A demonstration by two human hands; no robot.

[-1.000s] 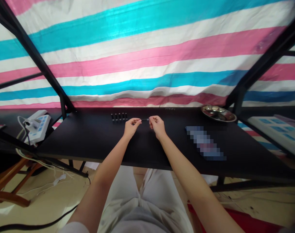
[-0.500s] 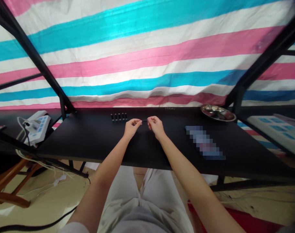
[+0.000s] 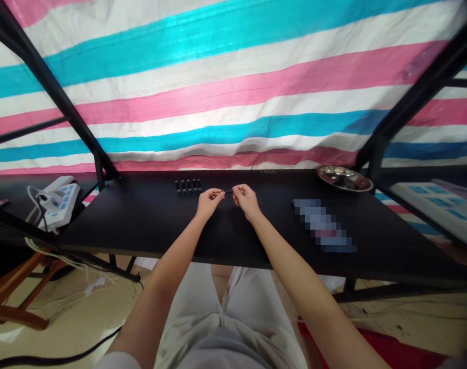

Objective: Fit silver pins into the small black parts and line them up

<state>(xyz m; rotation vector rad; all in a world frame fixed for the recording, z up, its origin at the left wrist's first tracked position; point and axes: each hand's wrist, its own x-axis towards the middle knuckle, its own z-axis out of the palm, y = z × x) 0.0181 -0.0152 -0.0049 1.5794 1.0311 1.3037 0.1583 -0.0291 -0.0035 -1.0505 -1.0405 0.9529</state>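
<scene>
Over the middle of the black table (image 3: 141, 225), my left hand (image 3: 209, 201) and my right hand (image 3: 246, 200) face each other in a pinch. Between their fingertips stretches a thin dark stick-like piece (image 3: 228, 192), too small to make out its kind; each hand grips one end. Just left of my left hand, several small black cylinders with light ends (image 3: 188, 185) stand in a row. Toward the back edge lies a row of several tiny pieces (image 3: 268, 172), which I cannot identify.
A round metal plate (image 3: 366, 185) with compartments sits at the back right. A pixelated bluish flat item (image 3: 323, 225) lies on the right. White power strips, the left one (image 3: 62, 205) with plugs, are beyond black frame posts on both sides. Striped sheeting (image 3: 218, 92) hangs behind.
</scene>
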